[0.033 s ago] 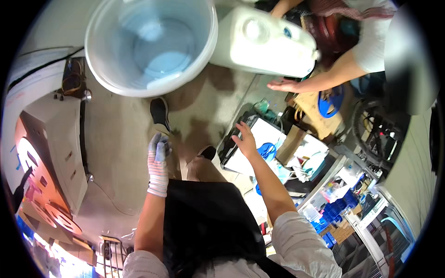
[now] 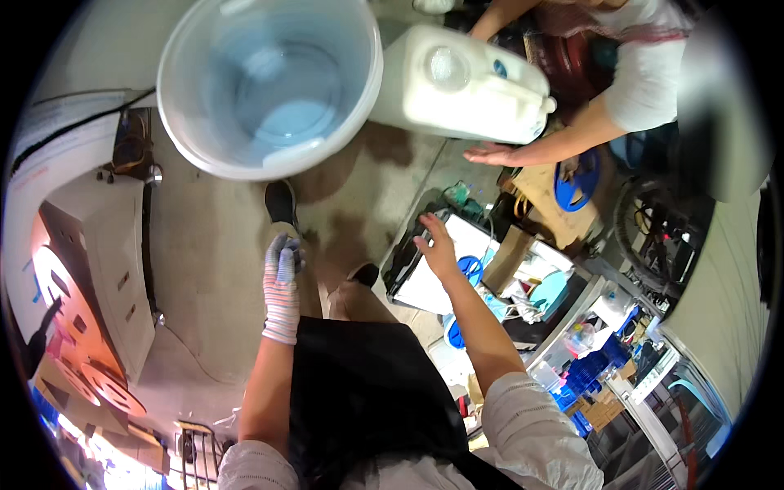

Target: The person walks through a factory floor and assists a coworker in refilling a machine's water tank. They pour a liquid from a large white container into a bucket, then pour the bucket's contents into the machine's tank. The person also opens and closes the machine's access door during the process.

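- Striped-gloved left hand point(image 2: 282, 282): can't tell how closed.
- Bare right hand point(image 2: 439, 249): fingers spread, empty.
- Round translucent plastic tub point(image 2: 273, 90): far left, rim cut off.

At 11 o'clock, the upper edge cropped the tub point(image 2: 204, 94), whose rim hid one end of the white jug point(image 2: 482, 90) at 1 o'clock. The co-worker's arm point(image 2: 576, 143) ran off-frame there. At 2 o'clock, a pale shape point(image 2: 729, 106) was too blurred to identify. At 8 o'clock, the gloved left hand point(image 2: 282, 282) covered part of a leg point(image 2: 305, 286).
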{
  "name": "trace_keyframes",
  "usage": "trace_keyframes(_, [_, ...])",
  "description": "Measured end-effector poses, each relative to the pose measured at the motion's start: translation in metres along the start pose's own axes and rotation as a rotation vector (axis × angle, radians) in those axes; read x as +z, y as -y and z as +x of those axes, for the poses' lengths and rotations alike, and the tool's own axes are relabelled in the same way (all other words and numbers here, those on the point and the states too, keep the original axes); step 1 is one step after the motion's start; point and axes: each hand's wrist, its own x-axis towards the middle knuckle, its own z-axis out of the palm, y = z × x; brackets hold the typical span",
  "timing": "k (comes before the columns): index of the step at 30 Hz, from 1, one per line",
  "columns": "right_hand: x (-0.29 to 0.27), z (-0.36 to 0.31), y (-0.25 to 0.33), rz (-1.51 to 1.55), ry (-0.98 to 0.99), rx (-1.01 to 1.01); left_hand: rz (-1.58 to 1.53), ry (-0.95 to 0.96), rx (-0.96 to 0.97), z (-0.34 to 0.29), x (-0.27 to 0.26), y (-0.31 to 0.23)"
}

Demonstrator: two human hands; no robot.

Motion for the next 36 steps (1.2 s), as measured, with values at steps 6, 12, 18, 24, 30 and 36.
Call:
trace_keyframes(6, [-0.175,0.142,0.107,-0.459,-0.600,-0.318,0.184,0.268,0.135,0.057,0.063,-0.023])
trace_keyframes(12, [-0.242,0.283,0.129,-0.801,0.389,0.027,0.005,0.421,-0.116,0.092,0.141,0.010])
trace_keyframes(18, [-0.245,0.321,0.107,-0.771,0.787,0.174,-0.244,0.628,-0.466,0.100,0.300,0.030])
trace_keyframes(24, [-0.241,0.299,0.070,-0.662,0.464,-0.394,-0.954,0.374,-0.482,0.104,0.414,0.021])
trace_keyframes(30, [-0.241,0.269,0.070,-0.598,0.561,-0.452,-1.048,0.316,-0.267,0.075,0.419,0.019])
trace_keyframes(36, [-0.232,0.232,0.097,-0.614,0.557,-0.408,-1.026,0.375,-0.266,0.046,0.385,0.020])
